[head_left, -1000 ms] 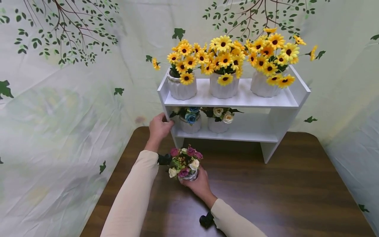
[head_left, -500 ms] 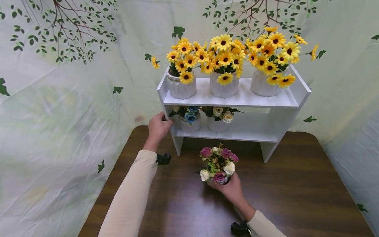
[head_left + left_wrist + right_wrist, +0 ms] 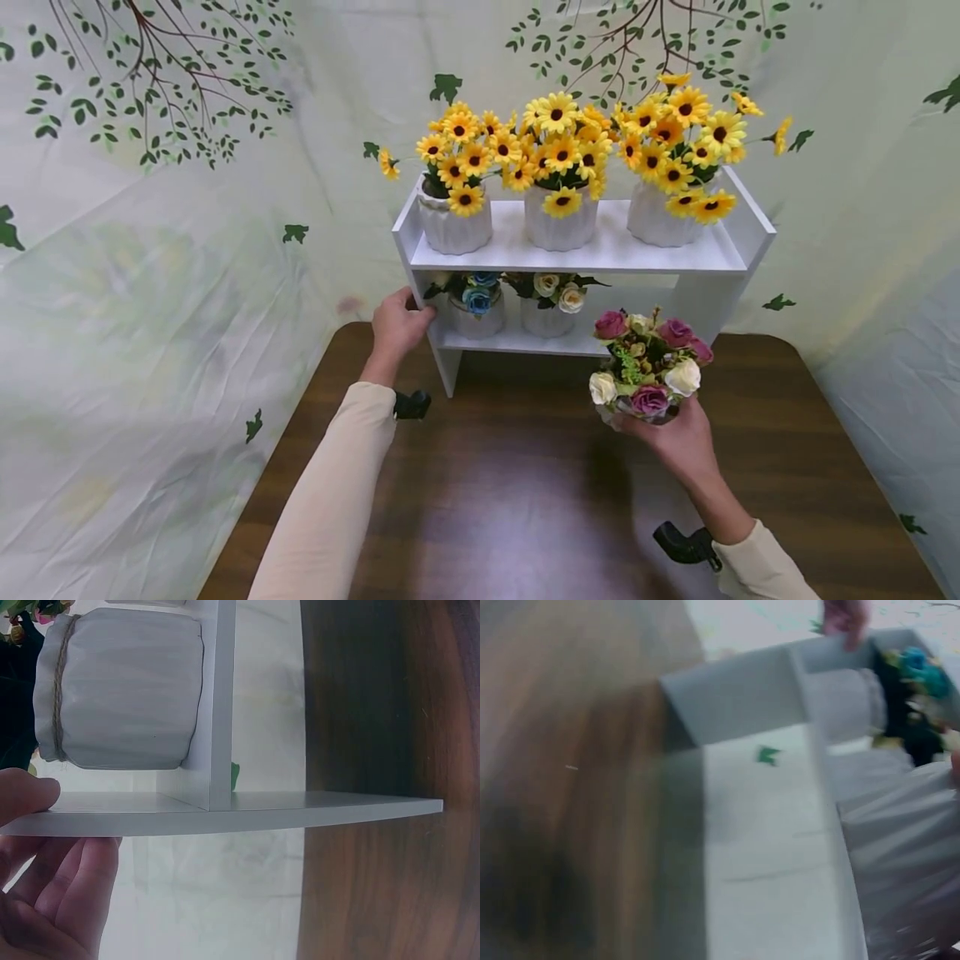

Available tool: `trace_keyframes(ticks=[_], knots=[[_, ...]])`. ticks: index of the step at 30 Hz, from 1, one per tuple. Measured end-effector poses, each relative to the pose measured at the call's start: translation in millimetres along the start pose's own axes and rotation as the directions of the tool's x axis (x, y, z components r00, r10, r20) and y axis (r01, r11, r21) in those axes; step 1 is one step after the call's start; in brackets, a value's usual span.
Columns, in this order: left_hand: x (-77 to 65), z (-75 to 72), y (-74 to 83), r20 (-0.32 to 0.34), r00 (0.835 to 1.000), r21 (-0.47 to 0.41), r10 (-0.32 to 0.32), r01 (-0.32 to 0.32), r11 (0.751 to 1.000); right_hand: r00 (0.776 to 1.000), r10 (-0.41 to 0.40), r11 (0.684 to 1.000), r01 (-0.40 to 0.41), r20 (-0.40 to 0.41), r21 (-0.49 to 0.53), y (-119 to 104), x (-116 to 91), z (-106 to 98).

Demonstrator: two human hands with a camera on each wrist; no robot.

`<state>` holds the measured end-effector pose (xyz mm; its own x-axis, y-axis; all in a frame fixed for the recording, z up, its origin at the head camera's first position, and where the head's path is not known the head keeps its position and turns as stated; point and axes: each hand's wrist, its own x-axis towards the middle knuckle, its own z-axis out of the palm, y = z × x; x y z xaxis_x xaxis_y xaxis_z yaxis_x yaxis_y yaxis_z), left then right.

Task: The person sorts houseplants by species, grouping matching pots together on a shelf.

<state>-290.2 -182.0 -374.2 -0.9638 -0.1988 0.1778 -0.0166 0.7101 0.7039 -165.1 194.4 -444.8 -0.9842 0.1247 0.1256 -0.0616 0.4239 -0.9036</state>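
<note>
My right hand [image 3: 688,440] grips the light pot of purple and cream roses [image 3: 651,367], held above the table in front of the shelf's right side. In the right wrist view this pot [image 3: 907,855] is blurred. My left hand [image 3: 397,329] pinches the left side panel [image 3: 262,820] of the white two-tier shelf [image 3: 517,260], thumb inside and fingers outside. On the lower tier stand a pot of blue roses [image 3: 477,315] and a pot of cream roses [image 3: 547,312], side by side at the left. The held roses hide the lower tier's right front.
Three white pots of yellow daisies, left [image 3: 456,225], middle [image 3: 561,223] and right [image 3: 663,217], line the top tier. The shelf stands toward the back of a brown wooden table [image 3: 510,500]. Behind hangs a leaf-printed cloth [image 3: 187,267].
My right hand has carried the pot of purple and cream roses rightward, then up toward the shelf's right side. My left hand stays on the side panel.
</note>
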Motion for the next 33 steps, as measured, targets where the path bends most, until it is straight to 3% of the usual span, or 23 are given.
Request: trace_keyframes(ticks=[5, 12, 26, 33], knots=[[0.4, -0.1, 0.8, 0.002, 1.0, 0.009, 0.0, 0.0, 1.0, 1.0, -0.005, 1.0, 0.005, -0.03, 0.001, -16, 16, -17], [0.6, -0.7, -0.2, -0.002, 1.0, 0.009, 0.002, -0.002, 1.0, 1.0, 0.016, 1.0, -0.016, -0.019, 0.01, -26, 42, -24], [-0.1, 0.4, -0.5, -0.007, 1.0, 0.011, 0.006, -0.006, 1.0, 0.999, -0.026, 0.999, 0.025, -0.026, -0.021, -32, 84, -22], [-1.1, 0.6, 0.4, -0.01, 1.0, 0.017, 0.001, -0.001, 1.0, 0.999, 0.017, 1.0, -0.017, -0.029, 0.001, -33, 103, -17]])
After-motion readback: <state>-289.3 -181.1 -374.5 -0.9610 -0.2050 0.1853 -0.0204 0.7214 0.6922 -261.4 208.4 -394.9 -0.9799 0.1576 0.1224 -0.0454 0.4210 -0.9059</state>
